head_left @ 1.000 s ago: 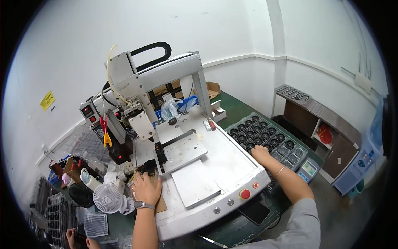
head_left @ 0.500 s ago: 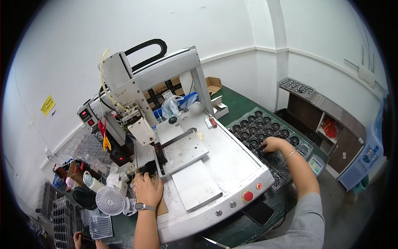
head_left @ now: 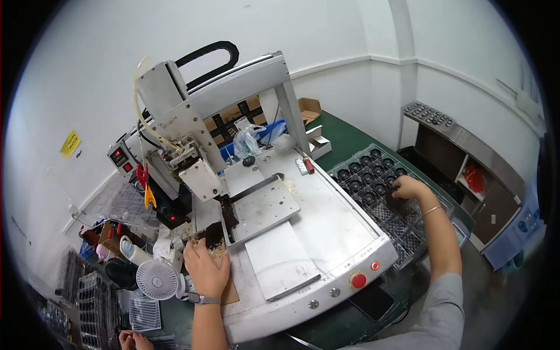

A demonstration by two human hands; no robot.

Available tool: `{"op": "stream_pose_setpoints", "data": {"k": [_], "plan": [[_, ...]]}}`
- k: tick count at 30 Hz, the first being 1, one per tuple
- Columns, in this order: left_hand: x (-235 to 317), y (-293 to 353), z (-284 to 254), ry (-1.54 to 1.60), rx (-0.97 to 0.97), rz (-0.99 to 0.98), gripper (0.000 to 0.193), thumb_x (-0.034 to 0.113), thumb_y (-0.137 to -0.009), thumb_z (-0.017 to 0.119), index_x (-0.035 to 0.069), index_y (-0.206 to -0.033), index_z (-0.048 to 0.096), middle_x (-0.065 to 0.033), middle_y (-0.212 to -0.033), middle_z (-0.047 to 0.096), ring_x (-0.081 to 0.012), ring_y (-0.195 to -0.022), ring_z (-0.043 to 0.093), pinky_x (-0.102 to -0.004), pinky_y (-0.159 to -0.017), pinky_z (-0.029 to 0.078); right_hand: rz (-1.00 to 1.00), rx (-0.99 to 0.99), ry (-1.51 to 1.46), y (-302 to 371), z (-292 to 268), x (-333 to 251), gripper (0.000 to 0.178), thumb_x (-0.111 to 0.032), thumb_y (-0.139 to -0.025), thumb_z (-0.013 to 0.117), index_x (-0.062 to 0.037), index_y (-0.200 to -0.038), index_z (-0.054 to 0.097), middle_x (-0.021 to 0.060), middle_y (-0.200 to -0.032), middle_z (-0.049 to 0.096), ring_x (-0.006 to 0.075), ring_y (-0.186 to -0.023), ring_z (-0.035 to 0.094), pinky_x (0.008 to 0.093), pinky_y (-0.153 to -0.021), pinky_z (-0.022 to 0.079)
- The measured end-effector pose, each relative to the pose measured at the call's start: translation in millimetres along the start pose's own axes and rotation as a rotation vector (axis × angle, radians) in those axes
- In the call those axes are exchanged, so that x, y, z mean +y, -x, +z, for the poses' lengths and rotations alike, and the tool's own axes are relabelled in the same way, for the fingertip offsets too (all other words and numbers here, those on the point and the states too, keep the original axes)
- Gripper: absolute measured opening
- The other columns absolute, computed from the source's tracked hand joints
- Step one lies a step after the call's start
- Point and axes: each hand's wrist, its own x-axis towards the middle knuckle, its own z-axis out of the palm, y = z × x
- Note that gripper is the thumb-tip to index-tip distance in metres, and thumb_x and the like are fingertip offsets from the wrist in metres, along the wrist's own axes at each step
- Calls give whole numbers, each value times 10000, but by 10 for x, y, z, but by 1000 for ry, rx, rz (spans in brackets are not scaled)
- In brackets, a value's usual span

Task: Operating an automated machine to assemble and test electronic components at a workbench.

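On the left, my left hand [head_left: 207,271], with a watch at its wrist, lies with fingers apart on a piece of cardboard [head_left: 231,291]. Its fingertips are beside a pile of small dark bits [head_left: 213,233], too fine to name. Over on the right, my right hand [head_left: 410,188] is closed, its fingers pointing down over a clear plastic tray [head_left: 408,239]. It grips a black round part [head_left: 396,202], partly hidden by the fingers. Similar black round parts [head_left: 367,178] fill the tray's far pockets, while several nearer pockets hold none.
A white gantry machine [head_left: 344,230] with a metal fixture plate [head_left: 265,207] stands between my hands. A red button [head_left: 357,280] sits on its front edge, near a dark phone [head_left: 373,302]. A small fan [head_left: 157,280] stands at left. Another person's hands [head_left: 134,340] show at lower left.
My right hand has lifted slightly from the tray and now shows a black round part in its fingers. My left hand has drawn back a little from the dark pile. The view has shifted slightly.
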Motion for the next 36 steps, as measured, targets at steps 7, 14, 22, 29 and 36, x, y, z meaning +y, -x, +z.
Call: {"op": "stream_pose_setpoints", "data": {"k": [7, 14, 22, 29, 36], "plan": [[202, -59, -130, 26, -30, 34, 601, 304, -761, 732, -23, -1226, 537, -277, -1293, 449, -437, -1215, 433, -502, -1031, 359, 72, -84, 63, -15, 175, 399, 391, -223, -699, 768, 19, -994, 684, 214, -918, 699, 313, -858, 688, 402, -775, 524], [259, 5, -252, 18, 14, 73, 564, 347, -797, 685, 17, -1237, 559, -228, -1308, 473, -396, -1237, 420, -508, -1035, 337, -4, 172, -96, -69, -28, 474, 317, -113, -709, 761, -13, -986, 645, 77, -762, 602, 173, -644, 573, 335, -574, 475], [306, 57, -188, 86, 13, 96, 578, 301, -755, 727, 35, -1235, 548, -223, -1309, 435, -411, -1240, 386, -525, -1055, 306, 259, -151, -122, -31, -326, 371, 403, -106, -778, 718, 23, -1151, 638, 64, -742, 644, 151, -597, 615, 323, -517, 496], [298, 77, -293, 108, 1, 108, 561, 276, -784, 696, 10, -1253, 543, -242, -1331, 437, -415, -1267, 394, -508, -1034, 348, 323, -98, -82, -150, -280, 477, 532, -128, -748, 756, 85, -1209, 598, 128, -860, 684, 216, -679, 679, 354, -585, 544], [520, -21, -354, 132, 39, 263, 549, 190, -712, 755, 9, -1194, 565, -248, -1274, 456, -420, -1185, 452, -502, -1003, 386, 133, -74, 77, -7, -442, 365, 456, -228, -719, 787, 48, -1062, 668, 166, -945, 713, 272, -852, 687, 380, -767, 534]]}}
